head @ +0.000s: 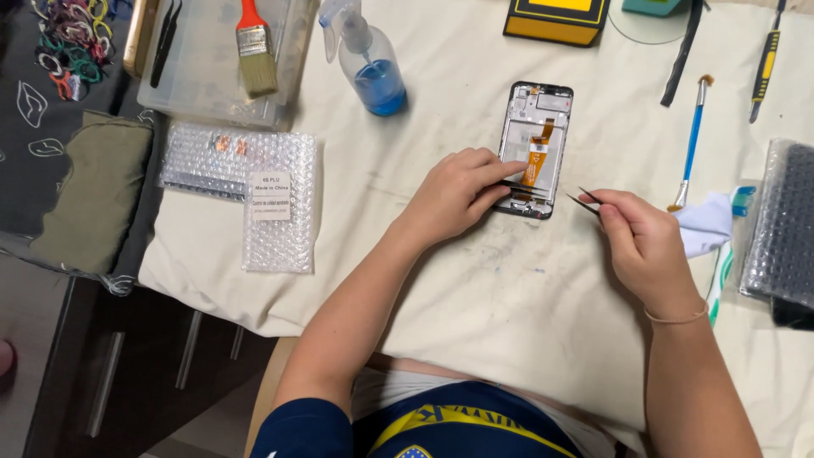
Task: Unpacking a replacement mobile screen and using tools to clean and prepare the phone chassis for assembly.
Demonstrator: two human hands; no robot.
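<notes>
An opened phone frame (537, 127) with an orange flex cable (535, 157) lies face down on a cream cloth (509, 288). My left hand (454, 193) rests on the phone's lower left edge, with its fingertips pressing a thin dark part against the frame. My right hand (644, 242) pinches black tweezers (585, 200) whose tips point toward the phone's lower right corner, a short way off it.
A blue-liquid spray bottle (370, 64), a paintbrush (254, 51) in a clear tray, bubble-wrap packets (263, 191), a blue-handled brush (691, 140), a yellow-handled screwdriver (766, 64), a white wipe (705, 222) and a bubble-wrapped dark item (784, 225) surround the phone.
</notes>
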